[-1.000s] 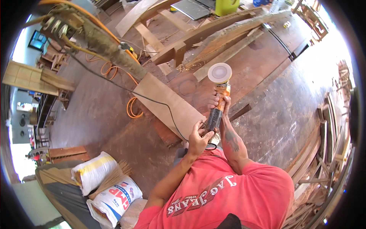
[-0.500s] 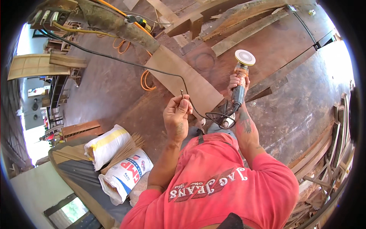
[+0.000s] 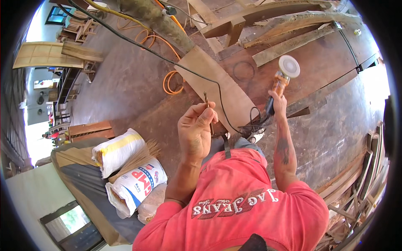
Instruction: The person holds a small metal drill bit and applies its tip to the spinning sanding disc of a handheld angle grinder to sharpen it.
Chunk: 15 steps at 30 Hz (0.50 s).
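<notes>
Pinched between the thumb and fingers of my left hand is a thin drill bit, its tip pointing up. My right hand, arm stretched out, is closed around the rear body of an angle grinder. A pale round disc is fitted on the grinder's head, which points away from me. The disc stands apart from the drill bit. From the grinder's back end a black cord loops down near my feet and runs up to the far left.
A flat board lies on the floor ahead. Long timbers lie beyond it, with an orange hose to the left. Stuffed white sacks sit at my left. Wood pieces are piled at the right.
My right hand has moved the grinder outward to the right, and its disc is tilted differently. My left hand has come slightly right, with more of the drill bit showing.
</notes>
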Tool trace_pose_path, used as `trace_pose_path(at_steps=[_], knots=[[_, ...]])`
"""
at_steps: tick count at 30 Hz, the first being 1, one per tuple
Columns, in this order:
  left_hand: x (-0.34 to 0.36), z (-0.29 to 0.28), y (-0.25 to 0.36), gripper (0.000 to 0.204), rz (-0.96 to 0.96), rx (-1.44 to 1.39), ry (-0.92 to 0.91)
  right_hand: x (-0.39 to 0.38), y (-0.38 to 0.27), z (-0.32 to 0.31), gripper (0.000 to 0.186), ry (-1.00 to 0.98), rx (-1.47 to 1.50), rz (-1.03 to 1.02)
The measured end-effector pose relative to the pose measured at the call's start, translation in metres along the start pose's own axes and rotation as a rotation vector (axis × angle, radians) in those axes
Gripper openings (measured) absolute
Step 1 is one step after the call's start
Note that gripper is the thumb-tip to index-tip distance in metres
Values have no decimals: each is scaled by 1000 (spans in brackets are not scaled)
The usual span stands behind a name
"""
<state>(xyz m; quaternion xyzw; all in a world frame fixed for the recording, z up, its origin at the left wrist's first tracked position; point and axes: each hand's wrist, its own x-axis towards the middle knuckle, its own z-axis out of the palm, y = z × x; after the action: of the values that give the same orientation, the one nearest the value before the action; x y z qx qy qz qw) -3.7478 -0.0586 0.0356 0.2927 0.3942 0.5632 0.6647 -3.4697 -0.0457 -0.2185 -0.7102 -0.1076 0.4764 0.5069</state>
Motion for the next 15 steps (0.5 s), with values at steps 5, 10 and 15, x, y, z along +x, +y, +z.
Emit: trace_pose_path(at_steps=[5, 10, 15], knots=[[-1, -6, 6, 18, -57, -84, -54, 29, -22, -6, 72, 129, -787, -208], [2, -22, 14, 19, -99, -108, -75, 9, -13, 6, 81, 210, -816, -240], [15, -41, 26, 15, -107, -118, -152, -51, -28, 32, 69, 487, -778, -557]])
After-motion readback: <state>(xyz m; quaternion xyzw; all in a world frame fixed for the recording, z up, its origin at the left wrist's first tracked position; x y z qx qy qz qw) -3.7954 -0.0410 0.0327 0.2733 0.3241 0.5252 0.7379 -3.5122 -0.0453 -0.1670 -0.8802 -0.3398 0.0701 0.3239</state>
